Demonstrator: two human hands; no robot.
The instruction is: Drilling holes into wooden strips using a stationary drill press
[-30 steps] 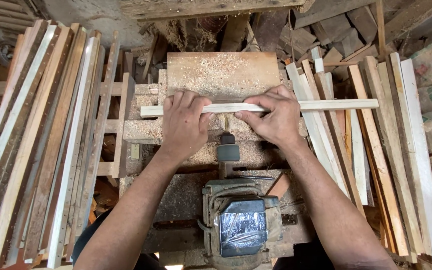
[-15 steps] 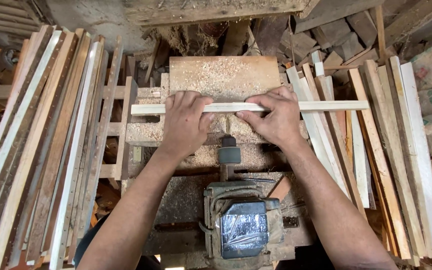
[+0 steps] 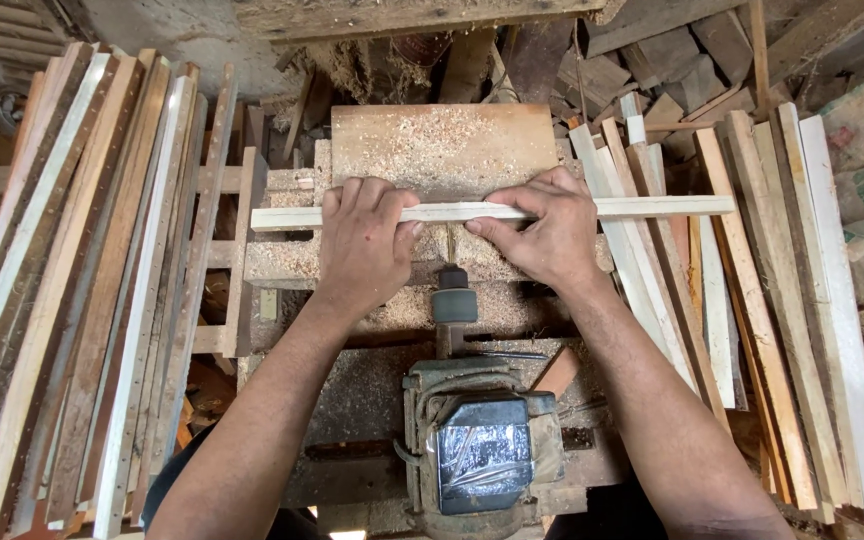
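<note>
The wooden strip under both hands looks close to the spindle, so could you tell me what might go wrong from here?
1. The left hand and right hand press the wooden strip down on either side of the motor's spindle; a slip could bring fingers to it.
2. Sawdust covers the work block, so the strip may skid.
3. The strip's long right end overhangs the stacked slats and could catch.

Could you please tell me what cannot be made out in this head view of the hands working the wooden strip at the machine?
- The cutting bit: hidden behind the wooden strip, between the left hand and right hand.
- The strip's middle parts: covered by both hands' fingers.
- The motor: its lower end is cut off by the bottom edge.
- The stacked slats on the left: their ends run past the frame edges.
- The table: its surface is veiled by sawdust.
</note>
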